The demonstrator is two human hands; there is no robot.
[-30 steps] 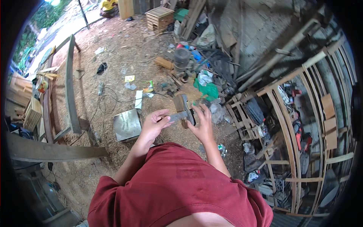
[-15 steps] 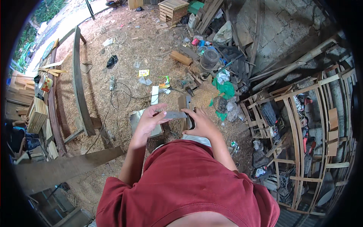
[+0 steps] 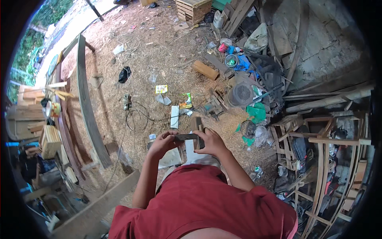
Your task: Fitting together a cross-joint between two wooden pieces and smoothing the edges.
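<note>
A littered floor [image 3: 175, 44] spreads beneath a slatted wooden crate [image 3: 193, 11]. Before the person's red shirt [image 3: 203, 195], the right hand [image 3: 213, 143] grips a wooden block [image 3: 196, 123] between thumb and fingers; the left hand [image 3: 161, 144] pinches a dark flat strip [image 3: 184, 136], which reaches across to the block.

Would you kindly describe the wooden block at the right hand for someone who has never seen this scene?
From the red shirt at the bottom, follow the right forearm up to the right hand. Held there is the wooden block, one end jutting away from the body. It is brown and thick, unlike the thin dark strip reaching to the left hand.
</note>
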